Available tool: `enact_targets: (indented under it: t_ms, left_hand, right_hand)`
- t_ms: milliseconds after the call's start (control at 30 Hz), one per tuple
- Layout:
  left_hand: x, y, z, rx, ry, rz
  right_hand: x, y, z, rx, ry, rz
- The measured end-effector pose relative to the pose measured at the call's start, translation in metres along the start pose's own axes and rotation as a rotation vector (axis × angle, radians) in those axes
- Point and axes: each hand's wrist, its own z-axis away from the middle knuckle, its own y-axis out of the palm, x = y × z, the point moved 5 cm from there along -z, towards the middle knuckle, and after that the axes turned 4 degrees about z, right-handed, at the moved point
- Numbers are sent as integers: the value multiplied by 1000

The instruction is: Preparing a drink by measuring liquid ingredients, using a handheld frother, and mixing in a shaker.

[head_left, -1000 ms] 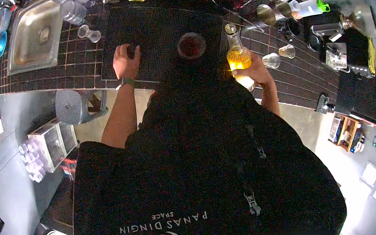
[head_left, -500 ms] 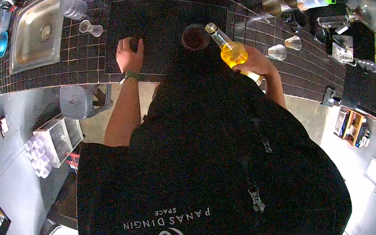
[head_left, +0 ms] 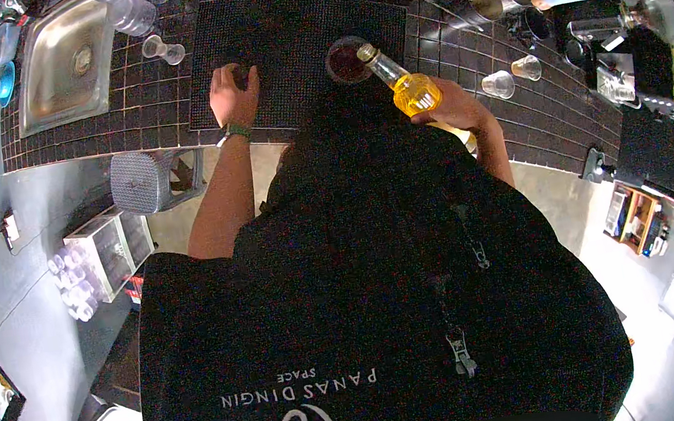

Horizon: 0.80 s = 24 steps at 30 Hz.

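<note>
The right hand is gripping a bottle of yellow liquid round its lower part, near the mat's right edge. The bottle is tilting, its neck pointing toward the far left and its mouth overlapping the right rim of a glass; whether they are touching, I cannot tell. The glass is holding dark red liquid and standing near the right edge of the mat. The left hand is lying near the mat's near left corner, fingers curling, thumb standing apart; I cannot tell whether it is holding anything. A jigger is lying just beyond the mat's left edge. Two cups are sitting on the counter, right of the bottle. A sink is filling the counter's far left corner.
</note>
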Motion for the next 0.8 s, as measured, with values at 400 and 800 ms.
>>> enact_targets:
  t_ms: [400,800]
  left_hand:
    - [1,0,1,15,-3,-5]
    - [6,3,2,41,-27,6]
  right_hand:
    - [8,2,4,4,69,25]
    - [6,3,6,17,53,22]
